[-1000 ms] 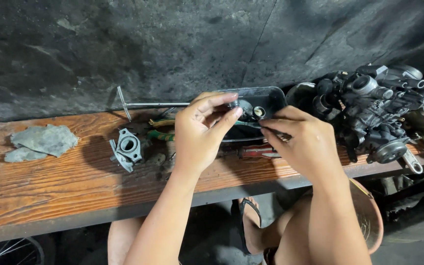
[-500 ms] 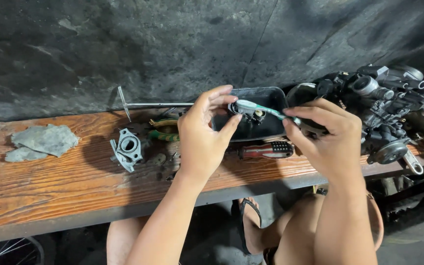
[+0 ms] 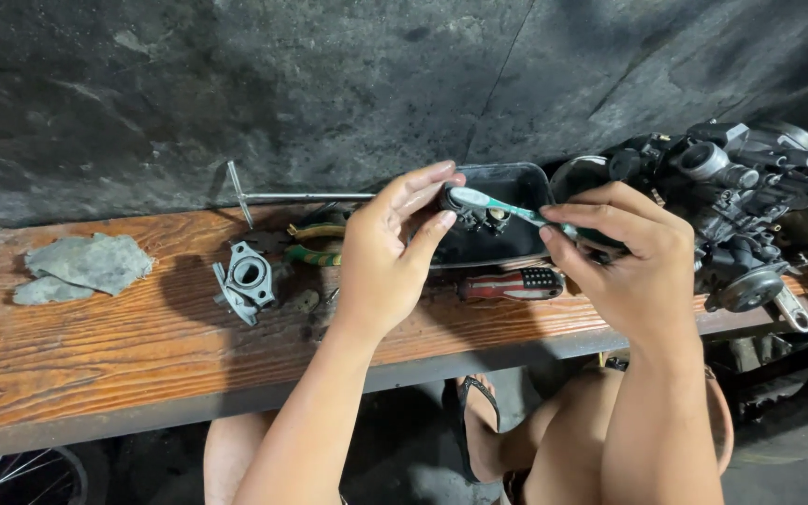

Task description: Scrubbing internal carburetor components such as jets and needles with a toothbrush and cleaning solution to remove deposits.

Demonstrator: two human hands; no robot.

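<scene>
Since the frame a second ago, our right hand [image 3: 633, 257] has drawn back toward 3 o'clock and now shows a teal toothbrush [image 3: 507, 210] across the work; our left hand [image 3: 390, 252] has barely shifted.

We see the wooden tabletop [image 3: 95, 346] running from 9 to 3 o'clock under a dark concrete wall [image 3: 329, 84]. At 2 o'clock sits a bank of carburetors [image 3: 731, 187], the largest piece on it. A black plastic tray [image 3: 507, 238] lies at 12 o'clock from our hands. A grey rag [image 3: 86, 266] rests at 9 o'clock. A long T-handle wrench [image 3: 292, 196] lies along the wall at 11 o'clock. A red-handled screwdriver [image 3: 512, 283] lies between our hands, just at 6 o'clock of the tray. A small metal intake flange [image 3: 247, 278] sits at 9 o'clock of our left hand, with green-handled pliers [image 3: 315, 243] just beyond.

Our left grip is pinched together on a small dark carburetor part [image 3: 481, 217], held above the tray. Our right grip is clamped on the toothbrush handle, its head resting on that part.
</scene>
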